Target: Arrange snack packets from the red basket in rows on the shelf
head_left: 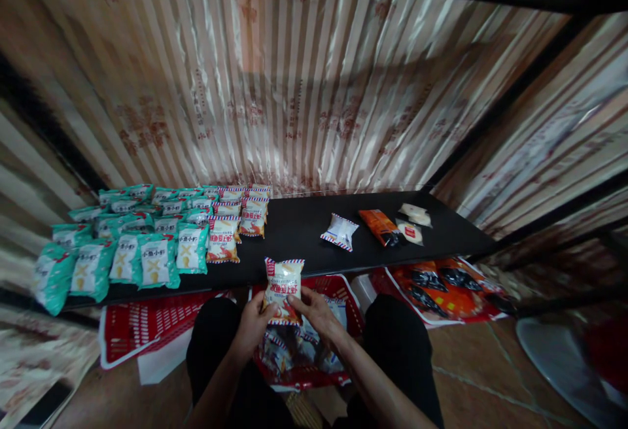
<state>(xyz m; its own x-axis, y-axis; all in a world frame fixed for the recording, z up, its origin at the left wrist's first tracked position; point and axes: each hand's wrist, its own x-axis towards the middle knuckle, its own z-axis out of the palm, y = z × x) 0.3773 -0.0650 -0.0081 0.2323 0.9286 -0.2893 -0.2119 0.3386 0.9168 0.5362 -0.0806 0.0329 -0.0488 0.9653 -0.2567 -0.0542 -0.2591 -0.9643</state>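
Between both hands I hold a snack bag point(283, 290) upright, its printed front facing me, with red and blue striped edges. My left hand point(256, 319) grips its left side and my right hand point(314, 311) its right side, thumb across the front. Just below is a red basket point(350, 298) with more of the striped-edge bags inside. Beyond my hands, on the black shelf point(289, 233), stand rows of matching striped bags point(224, 239). Left of those are several rows of green and white snack bags point(157, 260).
One white bag point(340, 231) lies alone on the shelf, with an orange packet point(379, 227) and small pale packets point(412, 231) to its right. A basket of orange-black packets point(444, 288) sits at right, and another red basket point(142, 331) at left, below shelf level.
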